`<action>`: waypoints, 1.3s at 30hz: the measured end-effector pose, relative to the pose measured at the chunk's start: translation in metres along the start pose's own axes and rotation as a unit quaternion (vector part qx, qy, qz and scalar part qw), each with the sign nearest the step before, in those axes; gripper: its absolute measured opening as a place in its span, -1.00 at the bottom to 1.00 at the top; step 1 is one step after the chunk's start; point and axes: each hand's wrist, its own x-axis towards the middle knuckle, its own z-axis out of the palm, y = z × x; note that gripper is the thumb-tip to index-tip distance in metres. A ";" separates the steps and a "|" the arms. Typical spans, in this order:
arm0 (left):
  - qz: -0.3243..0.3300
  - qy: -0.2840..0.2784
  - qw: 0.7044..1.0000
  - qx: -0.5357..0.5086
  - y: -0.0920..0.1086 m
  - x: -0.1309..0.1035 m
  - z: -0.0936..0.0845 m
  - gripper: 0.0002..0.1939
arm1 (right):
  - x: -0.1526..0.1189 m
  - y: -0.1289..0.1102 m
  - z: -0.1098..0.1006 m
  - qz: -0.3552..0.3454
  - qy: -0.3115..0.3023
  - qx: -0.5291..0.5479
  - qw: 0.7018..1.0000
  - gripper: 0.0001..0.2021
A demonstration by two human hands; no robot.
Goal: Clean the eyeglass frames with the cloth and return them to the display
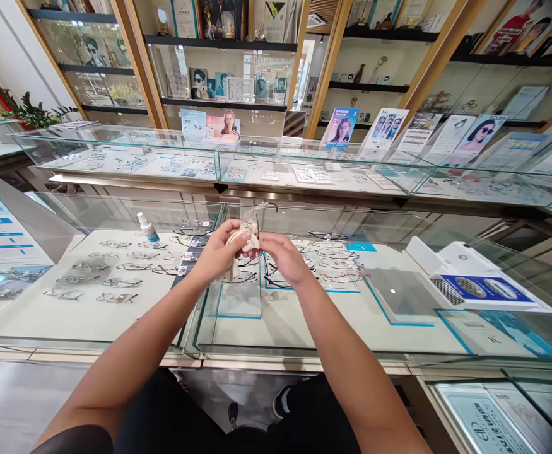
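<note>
Over the glass display case, both hands meet around a pair of eyeglasses (250,216). My left hand (221,252) is closed on a crumpled cream cloth (242,243), its thumb pressing the cloth about the lenses. One end of the cloth hangs below the fingers. From the right, my right hand (284,257) is closed at the frame beside the cloth, its fingertips partly hidden. A thin temple with a dark curved tip sticks up and away above the hands, and a small tag seems attached. Most of the lenses is covered by cloth and fingers.
A white spray bottle (147,228) stands on the left case among rows of eyeglasses (134,266). More frames lie under the hands. An open white box (481,280) with a blue panel sits at right. Behind runs another glass counter (252,180) with upright advertising cards.
</note>
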 end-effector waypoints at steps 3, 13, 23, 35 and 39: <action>0.001 0.043 0.998 0.035 0.000 0.001 -0.007 -0.53 | -0.001 -0.004 0.001 -0.005 -0.013 0.001 1.000 -0.72; 0.002 0.078 0.994 0.072 0.002 0.006 -0.018 -0.65 | -0.002 -0.010 -0.002 -0.034 0.065 0.053 0.996 -0.73; 0.092 -0.177 0.882 0.428 0.012 -0.015 -0.011 -0.83 | -0.002 -0.023 -0.007 -0.072 0.152 0.068 0.983 -0.75; 0.050 -0.326 0.658 0.677 -0.008 -0.034 0.019 -0.88 | -0.002 -0.020 -0.006 -0.073 0.132 0.059 0.987 -0.73; 0.043 -0.357 0.720 0.593 -0.002 -0.035 0.016 -0.91 | -0.002 -0.020 -0.006 -0.066 0.130 0.053 0.988 -0.73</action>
